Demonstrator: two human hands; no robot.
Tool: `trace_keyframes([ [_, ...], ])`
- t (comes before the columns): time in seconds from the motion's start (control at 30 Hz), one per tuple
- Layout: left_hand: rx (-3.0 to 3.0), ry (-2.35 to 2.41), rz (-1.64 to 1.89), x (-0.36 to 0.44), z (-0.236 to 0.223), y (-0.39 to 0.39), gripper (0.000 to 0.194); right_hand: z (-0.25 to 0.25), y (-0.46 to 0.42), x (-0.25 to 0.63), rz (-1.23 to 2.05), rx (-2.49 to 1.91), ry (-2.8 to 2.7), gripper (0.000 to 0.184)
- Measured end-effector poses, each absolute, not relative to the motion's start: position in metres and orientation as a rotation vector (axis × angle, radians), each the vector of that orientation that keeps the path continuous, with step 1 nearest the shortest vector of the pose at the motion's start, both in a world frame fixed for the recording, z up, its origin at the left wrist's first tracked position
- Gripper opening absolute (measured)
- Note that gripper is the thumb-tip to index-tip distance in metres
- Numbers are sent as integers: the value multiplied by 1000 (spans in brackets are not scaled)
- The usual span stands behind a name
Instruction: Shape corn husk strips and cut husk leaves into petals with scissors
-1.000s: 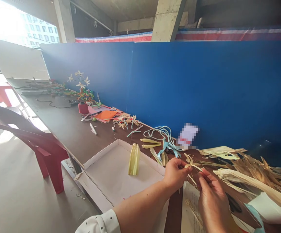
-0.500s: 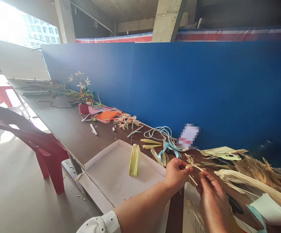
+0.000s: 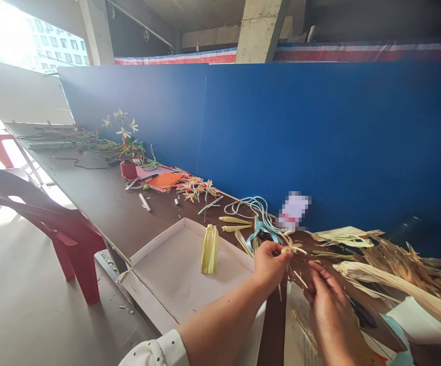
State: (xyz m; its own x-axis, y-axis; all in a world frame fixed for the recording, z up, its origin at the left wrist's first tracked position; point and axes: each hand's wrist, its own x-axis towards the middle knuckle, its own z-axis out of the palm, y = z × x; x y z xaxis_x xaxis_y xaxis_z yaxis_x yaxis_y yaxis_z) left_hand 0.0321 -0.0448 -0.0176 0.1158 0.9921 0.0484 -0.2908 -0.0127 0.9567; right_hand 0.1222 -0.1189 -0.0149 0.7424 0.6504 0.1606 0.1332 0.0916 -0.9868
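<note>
My left hand pinches a small dried husk flower by its base, just above the brown table. A little to the right and lower, my right hand has its fingers drawn together near thin husk strips; what it holds is too small to name. A pale yellow folded husk lies in the shallow white cardboard tray left of my hands.
A pile of dried husks fills the table's right end. Blue ribbon, yellow husk pieces, an orange sheet, a red pot with flowers and a marker lie along a blue partition. Red plastic chairs stand left.
My left hand has lifted the husk flower slightly up and to the left, away from my right hand. The right hand has stayed low and drifted a little left.
</note>
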Motion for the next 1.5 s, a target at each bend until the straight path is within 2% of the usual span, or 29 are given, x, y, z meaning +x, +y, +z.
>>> trace_keyframes([
  [0.23, 797, 791, 1381, 22, -14, -26, 31, -17, -117, 126, 573, -1474, -566, 46],
  [0.77, 864, 835, 1338, 25, -19, -30, 26, -17, -119, 124, 541, -1507, -596, 47],
  [1.1, 887, 786, 1337, 26, -19, -32, 29, -17, -117, 121, 593, -1314, -582, 46],
  [1.33, 930, 772, 1285, 25, -15, -38, 30, 13, -123, 119, 415, -1121, -600, 36],
  [1.43, 952, 785, 1273, 25, -14, -39, 30, 37, -131, 120, 329, -1074, -507, 18],
  [1.5, 957, 795, 1273, 24, -14, -40, 29, 52, -138, 122, 329, -1020, -497, 15],
])
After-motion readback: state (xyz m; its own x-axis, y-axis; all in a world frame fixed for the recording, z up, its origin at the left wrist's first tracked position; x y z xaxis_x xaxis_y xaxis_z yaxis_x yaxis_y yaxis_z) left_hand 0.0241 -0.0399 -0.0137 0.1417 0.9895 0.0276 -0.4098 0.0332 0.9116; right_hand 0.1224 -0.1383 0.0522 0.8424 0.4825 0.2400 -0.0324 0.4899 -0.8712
